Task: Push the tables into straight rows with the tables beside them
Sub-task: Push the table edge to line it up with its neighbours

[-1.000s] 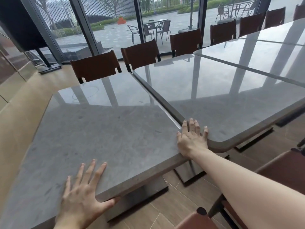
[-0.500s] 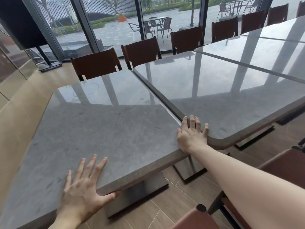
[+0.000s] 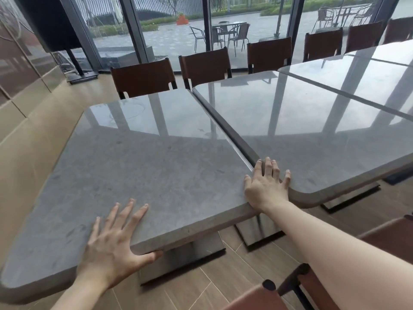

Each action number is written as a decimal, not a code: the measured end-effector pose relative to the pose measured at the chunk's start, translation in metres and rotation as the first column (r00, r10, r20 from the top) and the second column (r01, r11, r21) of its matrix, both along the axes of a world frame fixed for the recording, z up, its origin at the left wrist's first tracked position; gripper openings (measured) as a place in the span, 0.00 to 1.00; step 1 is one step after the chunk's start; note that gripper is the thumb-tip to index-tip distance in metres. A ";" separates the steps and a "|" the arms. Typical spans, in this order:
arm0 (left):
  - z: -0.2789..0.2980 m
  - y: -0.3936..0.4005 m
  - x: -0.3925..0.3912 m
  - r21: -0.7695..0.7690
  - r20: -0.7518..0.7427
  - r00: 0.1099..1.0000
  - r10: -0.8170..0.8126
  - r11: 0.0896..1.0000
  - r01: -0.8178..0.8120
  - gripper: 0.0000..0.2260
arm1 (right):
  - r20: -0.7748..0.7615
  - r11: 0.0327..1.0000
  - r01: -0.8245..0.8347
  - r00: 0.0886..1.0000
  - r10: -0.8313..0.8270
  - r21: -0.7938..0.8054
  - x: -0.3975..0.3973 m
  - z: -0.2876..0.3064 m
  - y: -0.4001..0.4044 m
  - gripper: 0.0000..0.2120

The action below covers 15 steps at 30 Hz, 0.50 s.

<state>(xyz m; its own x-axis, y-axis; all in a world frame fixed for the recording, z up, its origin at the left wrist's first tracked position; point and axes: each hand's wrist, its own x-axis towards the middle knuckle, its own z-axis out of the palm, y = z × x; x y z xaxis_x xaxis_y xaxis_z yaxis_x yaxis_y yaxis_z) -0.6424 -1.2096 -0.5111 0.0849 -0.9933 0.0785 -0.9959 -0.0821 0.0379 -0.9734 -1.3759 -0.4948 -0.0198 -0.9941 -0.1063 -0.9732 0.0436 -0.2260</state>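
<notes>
Left hand [image 3: 111, 247] fingers spread flat at near worktop [image 3: 138, 175] front edge, thumb under. Right hand [image 3: 266, 186] splayed across the seam with neighbour worktop [image 3: 312, 135]. Risk: pinched fingers, front corners misaligned.

My left hand [image 3: 111, 247] hides the stretch of the near table [image 3: 145, 175] under its palm, and my thumb drops below the rim, its tip partly out of sight. My right hand [image 3: 266, 189] covers the corner where this table meets the second table [image 3: 312, 130], so whether the two corners touch there I cannot tell. The second table runs off the right edge (as does the third table [image 3: 368, 81] behind it). The chair [image 3: 279, 291] nearest me is cut by the bottom edge. The table bases are mostly hidden beneath the tops.
</notes>
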 end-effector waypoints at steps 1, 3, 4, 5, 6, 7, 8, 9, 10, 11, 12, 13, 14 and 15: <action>0.000 0.000 0.000 0.000 0.009 1.000 0.002 1.000 -0.002 0.50 | -0.004 1.000 -0.005 1.000 0.005 -0.004 0.000 0.001 0.000 0.33; 0.000 0.001 0.000 0.008 0.024 1.000 0.003 1.000 -0.003 0.50 | -0.014 1.000 -0.011 1.000 0.011 -0.002 0.000 0.001 0.001 0.34; 0.000 0.002 0.000 0.018 0.026 1.000 0.005 1.000 -0.005 0.51 | -0.020 1.000 -0.013 1.000 0.013 0.001 0.000 0.001 0.002 0.34; -0.001 0.002 0.000 0.030 0.027 1.000 0.008 1.000 -0.009 0.51 | -0.027 1.000 -0.018 0.999 0.018 0.002 0.001 0.001 0.002 0.34; -0.001 0.003 0.001 0.041 0.027 1.000 0.012 0.999 -0.013 0.52 | -0.035 1.000 -0.023 0.999 0.023 0.005 0.001 0.001 0.003 0.35; -0.001 0.004 0.001 0.049 0.023 1.000 0.014 0.999 -0.015 0.53 | -0.040 1.000 -0.026 0.999 0.026 0.007 0.001 0.002 0.004 0.35; -0.001 0.005 0.001 0.050 0.011 1.000 0.015 0.999 -0.015 0.53 | -0.044 1.000 -0.027 0.999 0.027 0.007 0.001 0.003 0.005 0.35; -0.001 0.006 0.000 0.045 -0.003 1.000 0.018 0.999 -0.017 0.54 | -0.048 1.000 -0.030 0.998 0.030 0.007 0.001 0.003 0.006 0.35; 0.000 0.007 0.000 0.037 -0.014 1.000 0.019 0.999 -0.019 0.54 | -0.051 0.999 -0.034 0.998 0.035 0.009 0.002 0.004 0.008 0.35; 0.000 0.007 0.000 0.033 -0.022 1.000 0.019 0.999 -0.018 0.55 | -0.052 0.999 -0.039 0.998 0.040 0.012 0.002 0.005 0.009 0.35; 0.000 0.008 0.000 0.028 -0.027 0.999 0.017 0.999 -0.016 0.56 | -0.054 0.999 -0.043 0.998 0.044 0.015 0.002 0.005 0.010 0.35; -0.001 0.009 -0.001 0.023 -0.032 0.999 0.016 1.000 -0.015 0.56 | -0.055 0.999 -0.045 0.997 0.046 0.017 0.002 0.005 0.010 0.35; -0.002 0.010 0.000 0.018 -0.034 0.999 0.013 1.000 -0.013 0.57 | -0.055 0.999 -0.044 0.997 0.045 0.018 0.002 0.005 0.011 0.35; -0.002 0.010 0.000 0.018 -0.032 0.999 0.012 1.000 -0.011 0.57 | -0.058 0.999 -0.044 0.997 0.045 0.016 0.003 0.005 0.011 0.35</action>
<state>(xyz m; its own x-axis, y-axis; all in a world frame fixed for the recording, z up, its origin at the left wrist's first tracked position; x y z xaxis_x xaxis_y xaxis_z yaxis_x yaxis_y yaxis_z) -0.6426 -1.1996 -0.5132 0.0986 -0.9934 0.0579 -0.9932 -0.0946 0.0679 -0.9708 -1.3646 -0.4895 0.0182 -0.9925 -0.1208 -0.9857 0.0024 -0.1687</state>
